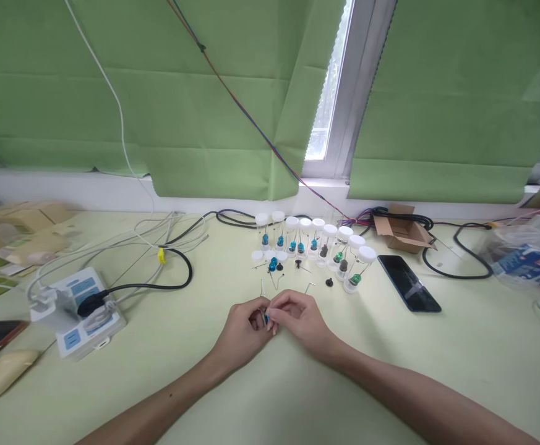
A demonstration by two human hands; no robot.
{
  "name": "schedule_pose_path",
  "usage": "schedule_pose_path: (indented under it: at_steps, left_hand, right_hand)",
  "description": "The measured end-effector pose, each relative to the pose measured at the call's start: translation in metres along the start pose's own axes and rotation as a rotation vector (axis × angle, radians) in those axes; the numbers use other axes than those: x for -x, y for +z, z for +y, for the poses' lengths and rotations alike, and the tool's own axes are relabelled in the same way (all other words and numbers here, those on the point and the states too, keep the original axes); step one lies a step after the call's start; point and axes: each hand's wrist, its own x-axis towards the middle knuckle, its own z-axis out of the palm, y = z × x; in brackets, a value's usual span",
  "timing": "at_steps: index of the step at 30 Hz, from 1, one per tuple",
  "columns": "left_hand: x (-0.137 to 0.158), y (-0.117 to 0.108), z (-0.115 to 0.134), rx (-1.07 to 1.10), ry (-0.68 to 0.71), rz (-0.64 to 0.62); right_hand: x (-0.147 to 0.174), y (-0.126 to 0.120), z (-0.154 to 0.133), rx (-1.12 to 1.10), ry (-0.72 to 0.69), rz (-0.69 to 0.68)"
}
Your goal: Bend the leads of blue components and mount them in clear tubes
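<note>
Two bare hands [245, 329] [301, 320], curled together

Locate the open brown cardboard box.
In the head view, the box sits at the back right of the pale-green table, just behind the black rectangular smartphone.

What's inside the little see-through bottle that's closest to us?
In the clear vial, a green piece sits near the bottom, with something thin above, too small to name. The white cap hides whatever is right under it.
</note>
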Motion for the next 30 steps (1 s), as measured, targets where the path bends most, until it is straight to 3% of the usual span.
schedule_pose_path:
  at_steps: [11,30]
  left_hand:
    - [0.0009,0.0006,0.0005,-0.060,0.034,0.001]
    - [0.0010,0.0017,0.0012,-0.064,0.083,0.009]
  right_hand:
    - [-0.0014,-0.0014,0.0020,0.065,-0.013,0.045]
    - [-0.0016,0.0010,0.0008,-0.022,-0.037,-0.056]
